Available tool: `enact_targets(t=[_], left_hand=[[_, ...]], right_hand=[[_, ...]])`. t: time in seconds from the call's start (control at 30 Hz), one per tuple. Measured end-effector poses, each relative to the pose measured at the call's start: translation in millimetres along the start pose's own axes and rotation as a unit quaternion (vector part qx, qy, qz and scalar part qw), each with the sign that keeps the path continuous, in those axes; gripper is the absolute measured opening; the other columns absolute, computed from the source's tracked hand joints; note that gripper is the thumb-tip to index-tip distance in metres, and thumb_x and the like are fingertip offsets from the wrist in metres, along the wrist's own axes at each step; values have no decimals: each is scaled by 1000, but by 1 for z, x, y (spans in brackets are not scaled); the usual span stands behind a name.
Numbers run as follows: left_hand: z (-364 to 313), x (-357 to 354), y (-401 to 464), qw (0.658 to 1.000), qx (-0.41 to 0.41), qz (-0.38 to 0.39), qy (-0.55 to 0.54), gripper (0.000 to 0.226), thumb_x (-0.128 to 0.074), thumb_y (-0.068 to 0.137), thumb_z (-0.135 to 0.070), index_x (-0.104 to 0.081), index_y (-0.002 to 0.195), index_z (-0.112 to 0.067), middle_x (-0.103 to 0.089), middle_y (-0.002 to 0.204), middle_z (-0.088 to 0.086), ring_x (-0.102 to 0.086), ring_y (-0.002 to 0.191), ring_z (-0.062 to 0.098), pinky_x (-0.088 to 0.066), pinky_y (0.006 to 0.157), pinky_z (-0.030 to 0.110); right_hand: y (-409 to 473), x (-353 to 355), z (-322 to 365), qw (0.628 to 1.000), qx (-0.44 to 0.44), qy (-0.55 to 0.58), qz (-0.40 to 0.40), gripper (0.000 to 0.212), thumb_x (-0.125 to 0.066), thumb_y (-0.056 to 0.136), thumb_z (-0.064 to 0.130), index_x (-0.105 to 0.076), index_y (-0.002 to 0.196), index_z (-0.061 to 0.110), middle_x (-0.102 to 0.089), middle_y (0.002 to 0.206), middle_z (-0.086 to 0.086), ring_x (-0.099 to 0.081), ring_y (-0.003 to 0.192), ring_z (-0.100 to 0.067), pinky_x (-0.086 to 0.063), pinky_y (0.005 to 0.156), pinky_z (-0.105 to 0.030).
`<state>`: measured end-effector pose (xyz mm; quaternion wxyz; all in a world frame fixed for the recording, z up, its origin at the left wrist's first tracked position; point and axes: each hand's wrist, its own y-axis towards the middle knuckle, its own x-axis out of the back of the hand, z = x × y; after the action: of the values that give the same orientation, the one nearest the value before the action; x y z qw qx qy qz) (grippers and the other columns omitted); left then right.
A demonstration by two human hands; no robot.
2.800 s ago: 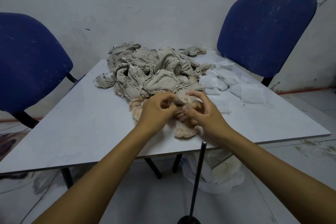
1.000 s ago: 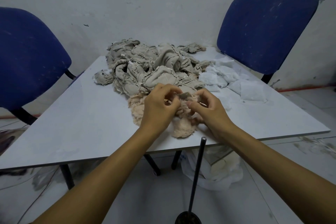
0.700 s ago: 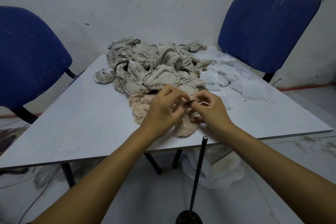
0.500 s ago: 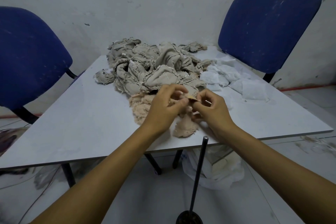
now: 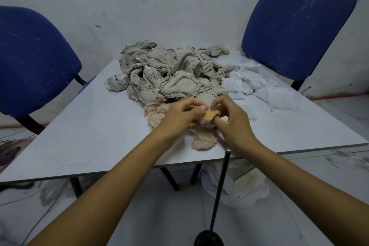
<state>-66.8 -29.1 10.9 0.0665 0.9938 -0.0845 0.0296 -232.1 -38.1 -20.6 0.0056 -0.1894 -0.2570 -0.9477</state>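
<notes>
Small orange fabric piece (image 5: 209, 115), fuzzy and partly turned: in the head view it is held just above the near-centre of the pale grey bench (image 5: 89, 126), over a peach fabric pile (image 5: 203, 142).

Hand state: the left hand (image 5: 179, 118) pinches the piece's left edge with thumb and curled fingers. The right hand (image 5: 233, 122) pinches its right side, with one finger apparently pushed into the piece. Both hands are closed on the piece.

Fault risks (judgement):
- Uneven pull between the two pinches may tear the frayed seam or let the edge slip free.
- A released piece would drop into the peach pile directly below and be hard to tell from it.
- Pushing the finger too hard may stretch the opening.

Surroundings: a large heap of grey-beige frayed fabric pieces (image 5: 169, 78) lies just beyond the hands. White fabric scraps (image 5: 259, 90) lie far right of them. Two blue upholstered chairs stand at the left (image 5: 34, 62) and far right (image 5: 295, 30). A black rod (image 5: 221, 181) rises to the near bench edge, close under the right wrist, and may obstruct a downward withdrawal. A white plastic bag (image 5: 239, 189) sits on the floor under the bench.
</notes>
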Motion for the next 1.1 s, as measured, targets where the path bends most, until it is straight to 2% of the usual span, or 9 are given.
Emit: enact_targets(t=[0.17, 0.27, 0.33, 0.43, 0.53, 0.7, 0.83, 0.93, 1.1], left_hand=[[-4, 9, 4, 994, -16, -89, -58, 16, -64, 90, 1, -70, 86, -14, -64, 90, 10, -62, 84, 28, -52, 75, 44], [-6, 18, 5, 993, 15, -9, -113, 29, -48, 102, -19, -71, 84, -11, -66, 79, 10, -62, 72, 26, -51, 63, 31], [-1, 19, 6, 1000, 10, 9, -19, 35, -44, 104, -24, -70, 86, -10, -67, 69, 6, -59, 58, 17, -47, 53, 24], [13, 21, 4, 982, -35, 30, 182, 15, -58, 98, -17, -70, 90, -11, -71, 76, 2, -63, 63, 11, -51, 60, 26], [21, 20, 1, 958, -43, 103, 265, 6, -70, 90, -26, -72, 93, -20, -71, 86, -7, -65, 78, 1, -49, 73, 17], [15, 14, 1, 984, -34, 93, 150, 5, -73, 88, -16, -69, 91, -16, -70, 83, -3, -63, 74, 13, -51, 61, 28], [10, 13, 0, 976, 14, 152, 155, 7, -73, 88, -19, -68, 83, -20, -65, 73, -13, -58, 70, 6, -46, 63, 24], [7, 12, 0, 972, 30, 188, 139, 9, -75, 86, -15, -68, 91, -11, -64, 76, -11, -57, 73, 5, -45, 68, 27], [6, 10, 0, 994, 7, 100, 38, 5, -67, 88, 0, -63, 87, -1, -61, 86, 19, -54, 81, 31, -49, 72, 40]], right_hand=[[0, 3, 5, 990, -24, 62, 122, 43, -73, 86, 9, -48, 114, 30, -59, 104, 2, -62, 91, -9, -55, 73, -22], [6, 14, 0, 968, 21, -102, 227, 28, -74, 87, 18, -56, 108, 23, -57, 98, 6, -54, 87, -8, -46, 73, -27], [9, 17, -5, 937, 77, -204, 274, 21, -75, 86, 22, -65, 104, 18, -54, 99, 8, -45, 92, -9, -37, 77, -25], [7, 13, -7, 947, 73, -208, 235, 18, -75, 85, 28, -70, 96, 15, -56, 99, 3, -48, 91, -13, -39, 77, -25], [5, 12, -8, 962, 81, -187, 181, 9, -74, 86, 24, -68, 88, 17, -53, 91, 5, -50, 82, -8, -39, 70, -22], [8, 16, -8, 987, 17, -94, 129, 11, -68, 92, 24, -67, 81, 25, -56, 88, 10, -51, 77, 1, -39, 69, -15], [10, 19, -7, 990, -25, -50, 129, 43, -52, 96, 41, -70, 82, 3, -57, 90, -5, -55, 83, -19, -43, 79, -35], [10, 18, -3, 992, -27, -30, 120, 52, -44, 95, 47, -67, 69, 9, -55, 82, -2, -55, 78, -22, -43, 77, -41], [9, 18, -3, 984, -83, 55, 151, 58, -41, 92, 55, -62, 67, 6, -54, 57, 13, -47, 52, -2, -39, 56, -20]])
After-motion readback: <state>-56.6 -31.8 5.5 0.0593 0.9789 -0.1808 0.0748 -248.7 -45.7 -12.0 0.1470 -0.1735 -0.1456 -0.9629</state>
